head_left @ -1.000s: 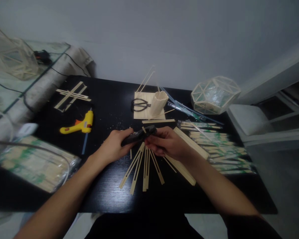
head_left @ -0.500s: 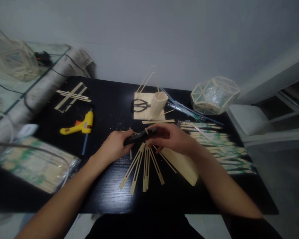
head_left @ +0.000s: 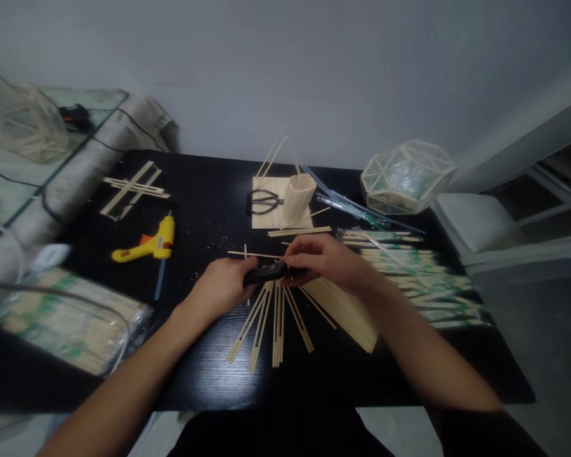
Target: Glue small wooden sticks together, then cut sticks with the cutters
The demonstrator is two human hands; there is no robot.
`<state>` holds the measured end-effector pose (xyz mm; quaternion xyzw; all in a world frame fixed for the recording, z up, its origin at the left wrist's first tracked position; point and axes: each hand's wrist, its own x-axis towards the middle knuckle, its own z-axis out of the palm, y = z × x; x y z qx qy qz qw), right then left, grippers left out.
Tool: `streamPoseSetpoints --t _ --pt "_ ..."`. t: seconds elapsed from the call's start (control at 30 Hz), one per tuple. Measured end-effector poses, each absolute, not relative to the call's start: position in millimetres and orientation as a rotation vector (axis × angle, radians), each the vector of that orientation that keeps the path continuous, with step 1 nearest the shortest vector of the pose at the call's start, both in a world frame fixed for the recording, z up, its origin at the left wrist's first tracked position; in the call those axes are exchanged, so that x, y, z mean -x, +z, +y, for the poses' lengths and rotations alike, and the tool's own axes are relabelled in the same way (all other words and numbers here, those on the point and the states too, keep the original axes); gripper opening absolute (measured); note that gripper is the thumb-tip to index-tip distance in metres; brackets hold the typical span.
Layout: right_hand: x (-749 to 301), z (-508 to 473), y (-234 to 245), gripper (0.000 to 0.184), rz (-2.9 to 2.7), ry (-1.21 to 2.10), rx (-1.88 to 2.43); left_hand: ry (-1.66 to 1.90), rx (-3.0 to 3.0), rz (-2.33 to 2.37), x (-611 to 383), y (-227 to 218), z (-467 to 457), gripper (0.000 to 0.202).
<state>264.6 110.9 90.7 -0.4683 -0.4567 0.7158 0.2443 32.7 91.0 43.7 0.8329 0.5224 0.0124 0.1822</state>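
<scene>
My left hand (head_left: 226, 280) is wrapped round a long black tool (head_left: 265, 273) held level over the table; its exact kind cannot be made out. At the tool's far end, my right hand (head_left: 316, 259) has its fingers pinched together, and what lies between them is hidden. Below both hands, several thin wooden sticks (head_left: 278, 330) fan out toward me in narrow groups. A sheet of joined wooden sticks (head_left: 349, 314) lies beneath my right wrist. Just past my left thumb, two sticks cross, one of them a thin stick (head_left: 254, 254).
Behind stand a square wooden base (head_left: 266, 219) with a stick-built cup (head_left: 299, 198) and black scissors (head_left: 262, 201). A yellow glue gun (head_left: 147, 244) and crossed sticks (head_left: 134, 188) lie left. Bagged sticks (head_left: 71, 320) flank both sides; a faceted frame (head_left: 406, 178) sits back right.
The black tool has turned closer to level and dropped slightly toward me. My right fingers have closed in at its end. The view has shifted a little.
</scene>
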Motion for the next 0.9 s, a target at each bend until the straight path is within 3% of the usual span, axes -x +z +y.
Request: streamPoseSetpoints --t 0.57,0.9 --pt "-268.0 112.3 90.0 0.014 -1.227 1.990 1.215 0.012 -2.378 1.541 -32.9 42.9 88.9 0.010" --pt "-273.7 113.6 94.8 0.011 -1.281 1.939 1.235 -0.092 -2.381 1.664 -31.3 43.0 94.1 0.027"
